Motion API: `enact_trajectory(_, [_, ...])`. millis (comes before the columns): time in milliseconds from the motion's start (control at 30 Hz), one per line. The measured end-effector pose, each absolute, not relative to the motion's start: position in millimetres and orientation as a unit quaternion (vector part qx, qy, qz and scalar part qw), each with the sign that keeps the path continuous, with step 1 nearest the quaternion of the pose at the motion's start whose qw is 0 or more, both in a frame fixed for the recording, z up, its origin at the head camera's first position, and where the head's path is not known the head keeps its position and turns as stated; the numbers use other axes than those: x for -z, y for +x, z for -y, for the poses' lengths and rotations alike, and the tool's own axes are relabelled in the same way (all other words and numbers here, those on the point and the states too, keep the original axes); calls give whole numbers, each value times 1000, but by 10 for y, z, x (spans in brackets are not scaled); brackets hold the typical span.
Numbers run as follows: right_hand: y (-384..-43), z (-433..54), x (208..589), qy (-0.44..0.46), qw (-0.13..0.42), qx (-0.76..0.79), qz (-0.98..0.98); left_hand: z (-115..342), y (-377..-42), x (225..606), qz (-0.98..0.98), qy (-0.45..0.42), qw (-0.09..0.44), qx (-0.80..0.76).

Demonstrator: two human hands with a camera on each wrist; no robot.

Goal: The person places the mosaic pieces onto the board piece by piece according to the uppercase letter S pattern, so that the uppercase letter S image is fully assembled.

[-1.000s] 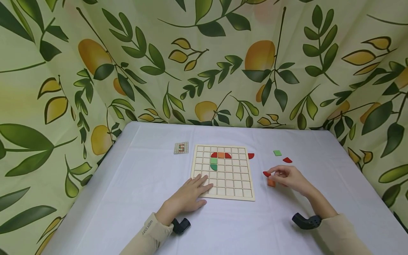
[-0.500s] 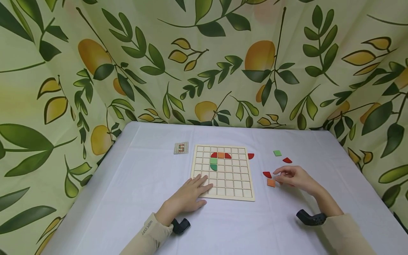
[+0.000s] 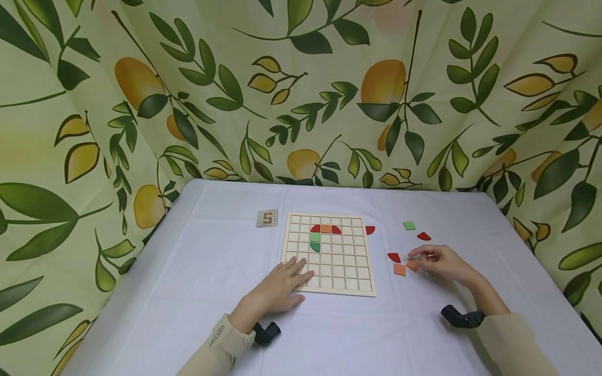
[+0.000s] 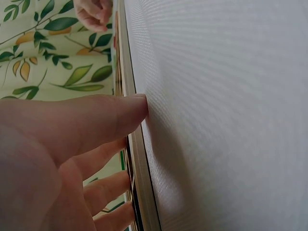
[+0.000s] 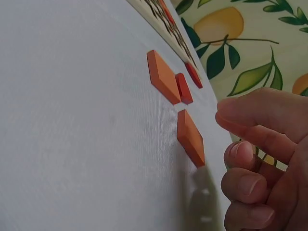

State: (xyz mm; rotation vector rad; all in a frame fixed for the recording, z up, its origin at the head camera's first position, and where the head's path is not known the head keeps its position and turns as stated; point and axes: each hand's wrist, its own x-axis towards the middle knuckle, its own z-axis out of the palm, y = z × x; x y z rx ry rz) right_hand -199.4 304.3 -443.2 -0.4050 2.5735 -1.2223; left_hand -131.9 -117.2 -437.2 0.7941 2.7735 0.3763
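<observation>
My left hand (image 3: 281,284) lies flat with spread fingers over the near left corner of a wooden grid board (image 3: 338,292); in the left wrist view its thumb (image 4: 110,113) reaches past the board's edge. At the right, my right hand (image 3: 439,261) hovers with loosely bent fingers and nothing between them. Just beneath its fingertips lies an orange square tile (image 3: 412,265). A second orange square tile (image 3: 400,269) and a red quarter-circle tile (image 3: 394,257) lie left of it. The right wrist view shows the hand apart from the nearer orange tile (image 5: 190,138).
Red, orange and green tiles (image 3: 315,237) sit in the board's upper cells. A small pattern card (image 3: 267,218) lies left of the board. Farther right are a green square (image 3: 409,225) and a red quarter-circle (image 3: 424,236); another red piece (image 3: 370,230) touches the board's right edge.
My right hand has drawn back to the right from the red quarter-circle and first orange tile, uncovering them and then the second orange tile. The left hand stays where it was.
</observation>
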Motion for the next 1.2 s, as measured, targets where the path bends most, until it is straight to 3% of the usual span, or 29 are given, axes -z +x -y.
enact_trajectory(600, [-2093,-3197,4519,-245,165,419,-858,1169,-1315,4362,-946,272,118,-135])
enact_trajectory(1000, [-2123,-3225,4562,-209,178,430,-860,1167,-1314,4353,-946,272,117,-131])
enact_trajectory(1200, [-2116,-3233,4593,-204,159,431,-865,1174,-1305,4350,-945,277,112,-129])
